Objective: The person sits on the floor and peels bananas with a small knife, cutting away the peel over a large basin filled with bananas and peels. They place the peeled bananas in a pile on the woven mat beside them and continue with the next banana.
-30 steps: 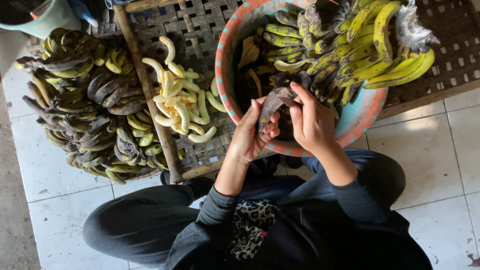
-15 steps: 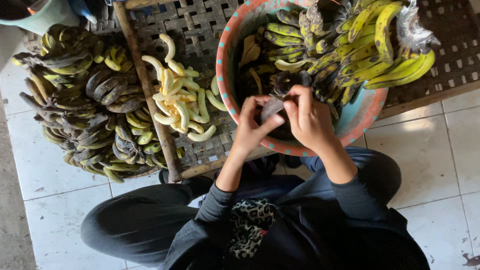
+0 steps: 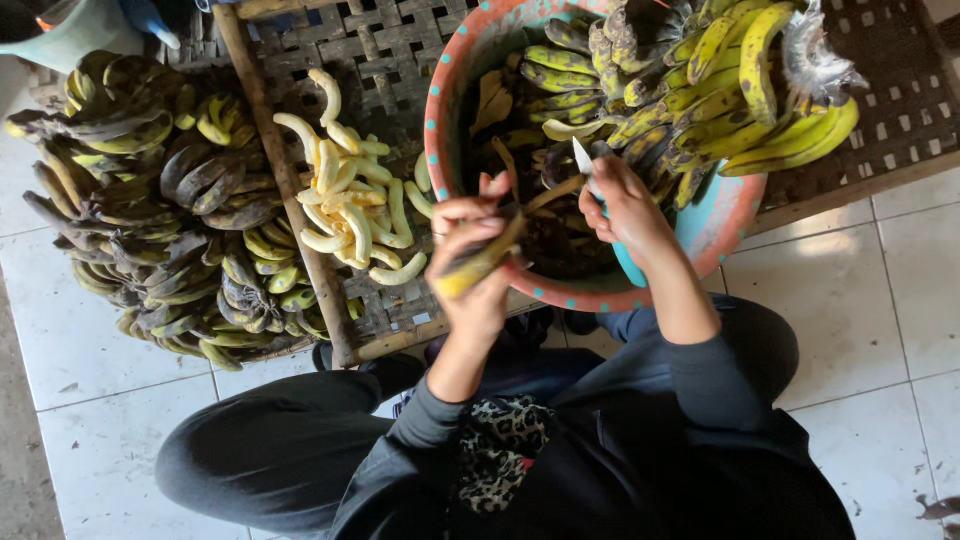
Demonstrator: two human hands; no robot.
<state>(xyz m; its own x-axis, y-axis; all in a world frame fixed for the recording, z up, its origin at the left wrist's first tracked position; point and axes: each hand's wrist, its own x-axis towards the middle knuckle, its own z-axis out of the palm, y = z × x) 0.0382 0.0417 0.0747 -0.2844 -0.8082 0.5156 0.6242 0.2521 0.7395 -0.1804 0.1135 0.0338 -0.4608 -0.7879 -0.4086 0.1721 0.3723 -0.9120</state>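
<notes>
The woven rack point(image 3: 400, 60) is lying across the top of the view, on a pale tiled floor point(image 3: 90, 440). It is carrying the round basin point(image 3: 440, 130), red-rimmed with light dots, which is holding yellow-green banana bunches point(image 3: 720, 90) on its far side and dark peel scraps lower down. At the left end, a large heap of dark, overripe bananas point(image 3: 150, 230) is spilling past the rack's edge. Between heap and basin, a smaller pile of peeled bananas point(image 3: 350, 200), pale yellow, is lying on the weave.

The person is sitting below the rack in dark clothing, with both forearms reaching over the basin's near rim.

The left hand point(image 3: 470, 270) is closed around one banana point(image 3: 480, 262), fingers wrapped fully about its lower part, and is holding it tilted over the near rim of the basin. Its upper end is pointing toward the other hand. The right hand point(image 3: 625, 205) is clenched around a knife point(image 3: 582, 160) with a light blade and a blue handle; the blade tip is sitting just beside the banana's upper end.

Judged from these positions, the step in hand is cutting or slitting the skin at the tip. The next move is calling for a shallow, controlled stroke along the skin, with the left-hand fingers kept clear of the blade's path.
</notes>
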